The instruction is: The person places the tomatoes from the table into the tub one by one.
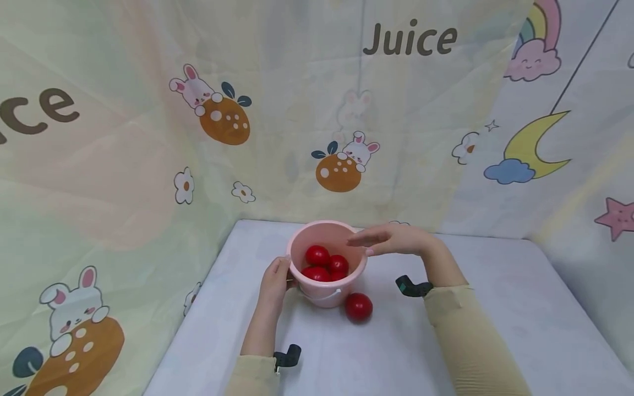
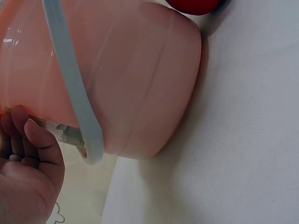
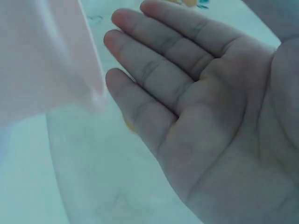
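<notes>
A pink bucket [image 1: 324, 291] stands on the table with several glossy, round red fruit-like balls [image 1: 317, 256] inside. Its pale handle [image 2: 70, 74] hangs down along the near side. At the left rim, my left hand [image 1: 275, 278] grips the bucket, with curled fingers [image 2: 39, 135] against the wall just under the rim. My right hand [image 1: 396, 240] hovers at the right rim, palm down and holding nothing. Its fingers [image 3: 145, 70] look nearly straight in the right wrist view. Another red ball [image 1: 359, 307] lies on the table by the bucket's front right base.
The white-covered table [image 1: 396, 352] meets a printed cloth backdrop [image 1: 292, 110] behind and at both sides. Black wrist cameras, one on the left arm [image 1: 287, 356] and one on the right arm [image 1: 413, 286], stick out near the sleeves.
</notes>
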A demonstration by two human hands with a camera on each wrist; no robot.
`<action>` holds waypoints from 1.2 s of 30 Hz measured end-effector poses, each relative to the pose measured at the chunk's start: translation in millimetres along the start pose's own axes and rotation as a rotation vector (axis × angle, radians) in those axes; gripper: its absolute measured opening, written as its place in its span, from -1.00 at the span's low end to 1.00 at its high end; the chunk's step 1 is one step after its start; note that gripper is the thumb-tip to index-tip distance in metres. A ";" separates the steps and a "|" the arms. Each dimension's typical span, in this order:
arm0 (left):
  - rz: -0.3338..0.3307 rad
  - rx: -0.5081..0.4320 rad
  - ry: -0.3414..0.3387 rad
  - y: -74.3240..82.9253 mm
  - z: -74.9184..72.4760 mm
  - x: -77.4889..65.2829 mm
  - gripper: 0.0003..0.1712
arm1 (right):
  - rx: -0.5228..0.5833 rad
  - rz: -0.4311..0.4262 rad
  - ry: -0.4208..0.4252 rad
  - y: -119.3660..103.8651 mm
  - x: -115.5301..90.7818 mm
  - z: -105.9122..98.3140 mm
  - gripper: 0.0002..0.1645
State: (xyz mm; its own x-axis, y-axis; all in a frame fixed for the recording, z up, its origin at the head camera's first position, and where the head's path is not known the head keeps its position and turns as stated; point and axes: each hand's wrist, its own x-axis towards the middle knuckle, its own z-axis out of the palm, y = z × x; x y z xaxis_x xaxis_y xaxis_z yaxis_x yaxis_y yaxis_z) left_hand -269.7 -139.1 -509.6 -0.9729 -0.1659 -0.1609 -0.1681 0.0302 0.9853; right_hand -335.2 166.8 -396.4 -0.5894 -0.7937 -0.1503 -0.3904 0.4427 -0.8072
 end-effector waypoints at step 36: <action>-0.001 -0.001 -0.002 0.4 -0.6 -1.1 -0.39 | -0.033 0.295 0.368 110.1 -26.4 160.5 0.05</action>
State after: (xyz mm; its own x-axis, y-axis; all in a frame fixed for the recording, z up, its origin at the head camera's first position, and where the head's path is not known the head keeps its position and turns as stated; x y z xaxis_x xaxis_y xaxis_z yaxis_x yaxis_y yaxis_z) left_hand -268.6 -139.5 -509.0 -0.9730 -0.1642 -0.1624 -0.1693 0.0293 0.9851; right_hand -249.1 169.5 -572.9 -0.8878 -0.4339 -0.1536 -0.1870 0.6450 -0.7410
